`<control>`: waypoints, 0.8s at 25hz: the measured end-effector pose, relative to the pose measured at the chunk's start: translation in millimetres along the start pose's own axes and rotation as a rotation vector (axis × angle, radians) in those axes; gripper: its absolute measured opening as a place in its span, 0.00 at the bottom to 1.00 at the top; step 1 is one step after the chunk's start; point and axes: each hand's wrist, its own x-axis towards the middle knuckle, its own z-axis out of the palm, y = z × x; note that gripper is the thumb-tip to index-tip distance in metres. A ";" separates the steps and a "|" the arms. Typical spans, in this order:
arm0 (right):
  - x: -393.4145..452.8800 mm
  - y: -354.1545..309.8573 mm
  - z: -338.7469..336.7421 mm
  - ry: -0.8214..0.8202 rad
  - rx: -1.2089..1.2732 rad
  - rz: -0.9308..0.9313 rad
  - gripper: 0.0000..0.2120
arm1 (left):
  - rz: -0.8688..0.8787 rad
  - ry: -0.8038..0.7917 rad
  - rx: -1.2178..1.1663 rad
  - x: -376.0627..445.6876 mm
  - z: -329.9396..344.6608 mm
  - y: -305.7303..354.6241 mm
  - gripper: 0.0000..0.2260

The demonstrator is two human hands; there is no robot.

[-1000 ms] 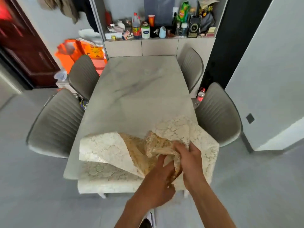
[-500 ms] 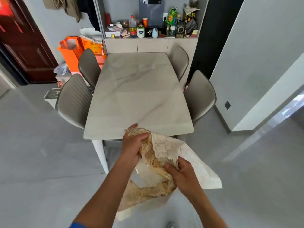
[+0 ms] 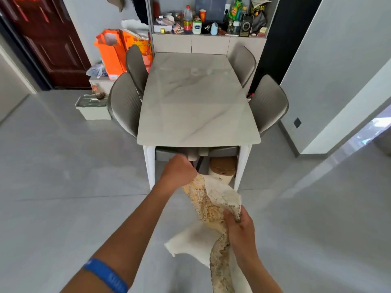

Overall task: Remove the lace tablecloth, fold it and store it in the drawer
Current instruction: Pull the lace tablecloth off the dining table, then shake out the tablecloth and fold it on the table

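Observation:
The lace tablecloth (image 3: 213, 204), cream with a golden-brown patterned side, hangs crumpled in the air in front of the marble table (image 3: 196, 102), off its top. My left hand (image 3: 178, 172) grips its upper end just below the table's near edge. My right hand (image 3: 238, 223) grips a bunched part lower down and to the right. The rest of the cloth droops toward the floor between my arms. No drawer front is plainly visible; a cabinet (image 3: 209, 44) with flat panels stands behind the table.
Several grey chairs (image 3: 124, 104) flank the table, two more tucked under its near end. A brown-lidded appliance (image 3: 223, 169) sits under the table. Orange bags (image 3: 112, 51) and a white bin (image 3: 93, 107) stand at the left near a dark red door. A wall corner (image 3: 330, 98) lies to the right.
I have stepped back from the table. The cloth came fully off the tabletop and now hangs lower, my hands spread further apart along it.

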 end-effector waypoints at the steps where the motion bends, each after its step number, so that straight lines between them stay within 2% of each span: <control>1: -8.8 2.4 2.0 0.018 0.012 -0.001 0.12 | -0.062 -0.024 0.004 -5.4 1.8 -2.7 0.12; 4: -30.1 11.0 4.9 0.081 0.052 0.037 0.12 | -0.241 -0.141 -0.165 -21.0 12.9 -17.2 0.08; 7: -51.0 25.8 -4.9 0.042 0.067 0.030 0.13 | -0.431 -0.283 -0.293 -30.9 32.4 -30.6 0.21; 9: -66.3 39.7 -14.9 -0.041 0.056 0.008 0.15 | -0.468 -0.321 -0.285 -33.3 52.9 -31.1 0.24; 12: -84.4 54.2 -29.3 -0.112 -0.003 -0.004 0.16 | -0.454 -0.300 -0.127 -36.7 84.3 -32.2 0.28; 14: -89.3 62.9 -42.9 -0.147 -0.026 -0.017 0.18 | -0.478 -0.367 -0.078 -42.4 102.5 -31.7 0.30; 15: -89.9 68.2 -49.4 -0.156 -0.051 -0.028 0.18 | -0.493 -0.423 -0.101 -45.7 110.3 -30.0 0.29; 17: -88.5 77.7 -61.0 -0.163 -0.102 -0.037 0.14 | -0.456 -0.449 -0.168 -49.2 126.3 -25.7 0.20; 20: -81.0 80.9 -74.8 -0.215 -0.150 0.002 0.07 | -0.267 -0.266 -0.208 -52.8 142.9 -7.9 0.10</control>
